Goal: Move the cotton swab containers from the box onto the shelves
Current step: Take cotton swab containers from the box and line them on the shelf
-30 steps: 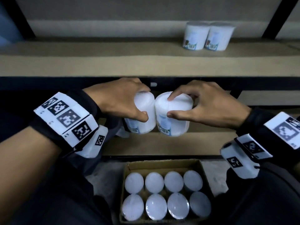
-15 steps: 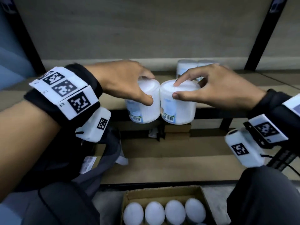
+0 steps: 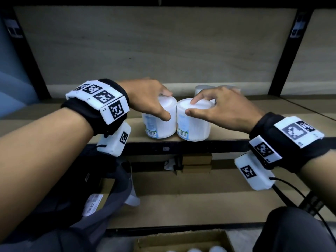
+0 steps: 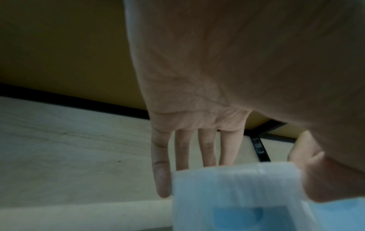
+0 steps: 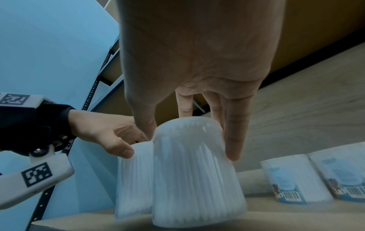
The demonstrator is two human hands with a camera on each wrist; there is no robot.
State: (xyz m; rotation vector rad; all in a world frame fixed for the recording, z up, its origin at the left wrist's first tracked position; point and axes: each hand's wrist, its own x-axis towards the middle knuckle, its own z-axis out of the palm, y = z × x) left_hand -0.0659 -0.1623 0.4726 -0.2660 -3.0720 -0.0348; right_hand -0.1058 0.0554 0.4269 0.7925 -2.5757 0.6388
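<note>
Two cotton swab containers, the left container and the right container, stand touching at the shelf front edge. Your left hand grasps one top, your right hand the other. Two more containers stand just behind your right fingers.

Two white swab containers upright, touching, shelf front edge

I'm seeing translucent glossy plastic swab containers with printed paper labels, a matt wood-grain shelf, black metal uprights, and a brown cardboard box.
</note>
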